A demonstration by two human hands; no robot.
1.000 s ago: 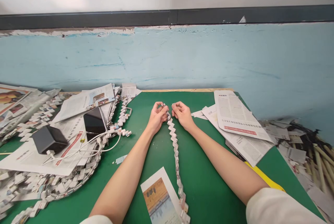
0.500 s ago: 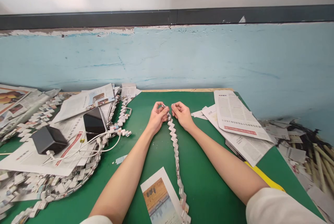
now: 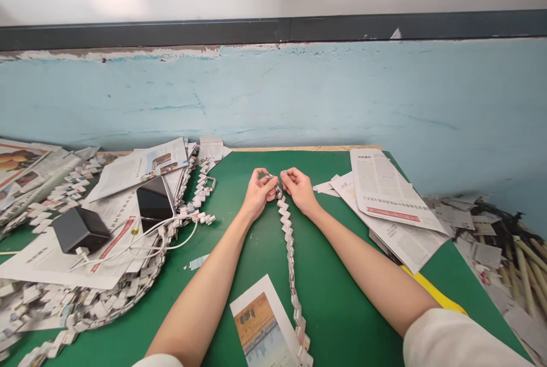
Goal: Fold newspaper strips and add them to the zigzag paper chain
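Folded-paper chain [image 3: 287, 230] runs from our left hand [image 3: 258, 193] back toward us, between our two forearms. With that hand we grip its far end between thumb and curled fingers. Our right hand [image 3: 298, 189] is just beside it, thumb and fingertips pinched together on a small pale piece [image 3: 284, 172], too tiny for us to make out further.

Nearer us than the hands, a printed sheet [image 3: 260, 327] lies just left of the chain. Well to the left of our left hand we have a phone [image 3: 155, 203], a white cable [image 3: 183, 242], a black block [image 3: 81, 229] and heaped folded paper [image 3: 106, 301]. To the right of our right hand lie paper strips [image 3: 327, 186], then stacked newspapers [image 3: 388, 196]; a yellow object [image 3: 431, 288] shows beside our right forearm. Beyond both hands, the green tabletop [image 3: 299, 159] reaches toward a blue wall [image 3: 299, 93].
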